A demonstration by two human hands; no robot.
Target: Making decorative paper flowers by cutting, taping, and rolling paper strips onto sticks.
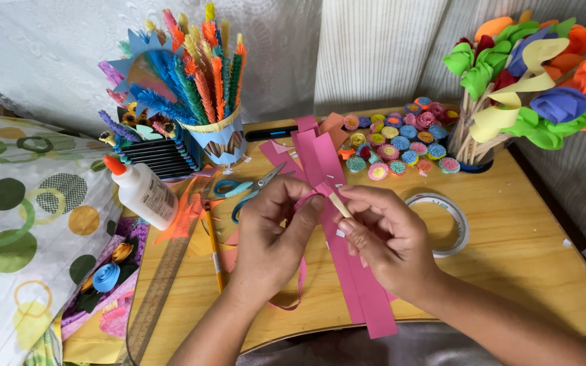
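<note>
Both hands sit closest to me, meeting over the wooden worktop. My left hand pinches the end of a thin pink paper strip, its tail looping down toward my wrist. My right hand has its grip clamped on a small wooden stick, tip against the strip. To roll well, I judge I should keep the strip taut and square to the stick. Wider pink strips lie beneath; scissors and a glue bottle wait left.

Left hand and right hand pinching pink paper strip, wooden stick, table
</note>
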